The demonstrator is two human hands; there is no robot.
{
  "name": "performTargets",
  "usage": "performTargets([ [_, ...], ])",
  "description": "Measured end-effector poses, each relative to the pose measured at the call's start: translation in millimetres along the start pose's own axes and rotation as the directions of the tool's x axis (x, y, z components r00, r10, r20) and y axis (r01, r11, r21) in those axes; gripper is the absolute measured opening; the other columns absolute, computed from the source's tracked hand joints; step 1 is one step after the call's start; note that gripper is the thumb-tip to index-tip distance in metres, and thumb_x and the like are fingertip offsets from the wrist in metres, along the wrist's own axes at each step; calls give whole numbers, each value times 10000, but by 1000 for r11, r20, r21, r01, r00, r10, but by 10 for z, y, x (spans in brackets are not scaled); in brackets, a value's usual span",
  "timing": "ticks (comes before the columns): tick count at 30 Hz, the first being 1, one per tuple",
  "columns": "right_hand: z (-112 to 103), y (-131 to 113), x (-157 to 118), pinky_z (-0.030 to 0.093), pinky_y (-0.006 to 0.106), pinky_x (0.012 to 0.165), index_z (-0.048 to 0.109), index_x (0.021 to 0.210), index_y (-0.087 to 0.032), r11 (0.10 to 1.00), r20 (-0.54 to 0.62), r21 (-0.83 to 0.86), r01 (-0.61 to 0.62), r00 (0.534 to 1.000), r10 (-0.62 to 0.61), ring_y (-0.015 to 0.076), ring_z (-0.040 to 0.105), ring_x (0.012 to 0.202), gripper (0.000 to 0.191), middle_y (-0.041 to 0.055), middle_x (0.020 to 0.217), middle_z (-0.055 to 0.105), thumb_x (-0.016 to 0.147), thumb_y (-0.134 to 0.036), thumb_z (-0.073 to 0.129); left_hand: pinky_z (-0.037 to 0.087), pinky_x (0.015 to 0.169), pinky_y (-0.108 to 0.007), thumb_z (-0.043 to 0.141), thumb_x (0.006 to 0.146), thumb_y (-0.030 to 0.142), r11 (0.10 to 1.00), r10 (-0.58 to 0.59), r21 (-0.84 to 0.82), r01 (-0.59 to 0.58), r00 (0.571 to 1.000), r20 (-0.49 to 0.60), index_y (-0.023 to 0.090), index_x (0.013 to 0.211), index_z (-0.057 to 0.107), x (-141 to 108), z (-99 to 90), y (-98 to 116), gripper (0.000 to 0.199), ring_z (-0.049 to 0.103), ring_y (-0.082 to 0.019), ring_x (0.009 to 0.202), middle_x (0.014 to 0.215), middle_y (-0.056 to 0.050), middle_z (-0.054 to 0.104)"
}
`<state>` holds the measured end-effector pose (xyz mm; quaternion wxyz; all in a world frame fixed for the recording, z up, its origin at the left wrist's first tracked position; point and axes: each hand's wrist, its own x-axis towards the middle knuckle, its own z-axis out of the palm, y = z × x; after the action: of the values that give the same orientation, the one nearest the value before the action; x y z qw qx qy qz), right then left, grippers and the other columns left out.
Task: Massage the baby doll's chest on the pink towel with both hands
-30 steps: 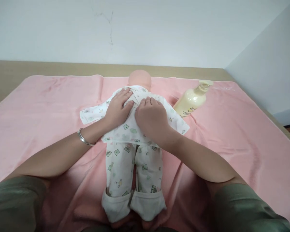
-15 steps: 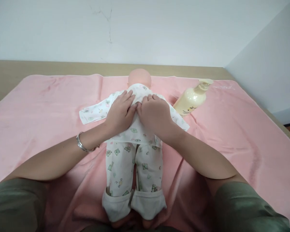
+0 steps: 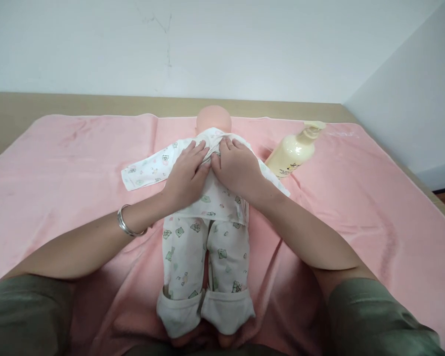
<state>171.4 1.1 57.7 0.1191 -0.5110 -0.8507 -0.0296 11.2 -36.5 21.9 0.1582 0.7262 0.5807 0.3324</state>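
A baby doll (image 3: 214, 118) lies face down, its bald head pointing away from me. It wears a white printed top (image 3: 218, 206) and matching trousers (image 3: 228, 257) with turned-up cuffs. My left hand (image 3: 187, 173), below a silver bangle (image 3: 123, 221), rests on the left of the doll's upper back with fingers stretched out. Opposite it, my right hand (image 3: 239, 165) lies on the right of the back, its fingers also extended toward the neck. The thumbs almost meet over the spine. Between the hands the fabric bunches into folds.
A pale yellow pump bottle (image 3: 294, 151) leans beside the doll's right-hand sleeve. Everything lies on a pink blanket (image 3: 356, 198) over a wooden surface (image 3: 7, 111). A white wall (image 3: 244, 49) stands behind, with another on the right.
My right hand has shifted slightly up the back, and its curled fingers have straightened. The top is more creased near the neck. My left hand has barely moved.
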Motion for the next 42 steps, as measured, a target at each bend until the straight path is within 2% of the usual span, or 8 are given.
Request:
performTargets([
  [7,-54,-253,-316,452,499,1181,505,1482,82,983,18,-113,148,989,-147,401,536,1439,520,319,1496,567,1038,-140,351,146,1364,-569,376,1027,450,997,-77,-19,77,997,3,152,1593,418,185,-21,-165,640,198,-322,1646,1724,-125,333],
  [17,151,4,37,224,545,1344,338,1611,5,956,7,293,7,1000,-9,337,261,1619,672,220,1710,316,1020,-307,410,211,1356,-560,417,1018,467,1000,14,-24,-17,994,-112,216,1526,518,133,71,-266,575,326,-294,1609,1658,-93,467],
  [21,8,60,44,290,521,1316,436,1560,-32,938,27,345,33,999,-45,319,351,1576,617,188,1659,429,1005,-301,408,227,1351,-566,422,1017,447,1000,11,-28,-14,993,-122,235,1518,525,122,67,-253,554,338,-294,1603,1648,-84,483],
  [24,-154,44,-8,375,480,1267,541,1485,-97,940,-34,334,70,998,-62,289,454,1506,531,150,1597,521,1004,-250,375,229,1348,-576,417,1019,435,1000,-8,-30,4,993,-118,231,1519,524,110,57,-224,550,333,-303,1605,1651,-89,477],
  [27,-147,-5,-49,321,528,1294,525,1502,-126,960,-134,260,101,989,-67,293,360,1571,530,133,1673,422,997,-207,385,240,1345,-572,411,1025,439,1000,-7,-27,4,993,-115,226,1520,521,110,55,-220,549,330,-300,1606,1654,-90,472],
  [33,-21,-15,-40,264,630,1300,486,1541,-115,963,-3,239,123,992,-126,340,258,1621,542,162,1713,339,1020,-237,399,249,1347,-558,404,1034,437,1000,13,-7,-14,992,-123,211,1513,526,122,72,-254,543,344,-294,1600,1651,-103,475],
  [37,-153,13,-54,269,623,1301,478,1553,-182,958,-112,233,167,983,-144,320,206,1641,564,104,1740,292,992,-207,434,271,1341,-550,416,1026,416,999,9,-35,-14,992,-127,230,1511,534,113,65,-245,533,360,-289,1593,1647,-79,484],
  [42,71,-44,-66,211,654,1308,486,1545,-190,956,-146,258,139,984,-104,311,200,1644,541,108,1721,339,1013,-229,401,254,1350,-543,406,1025,412,999,18,-34,-24,989,-144,241,1502,549,113,74,-263,527,378,-273,1585,1627,-69,513],
])
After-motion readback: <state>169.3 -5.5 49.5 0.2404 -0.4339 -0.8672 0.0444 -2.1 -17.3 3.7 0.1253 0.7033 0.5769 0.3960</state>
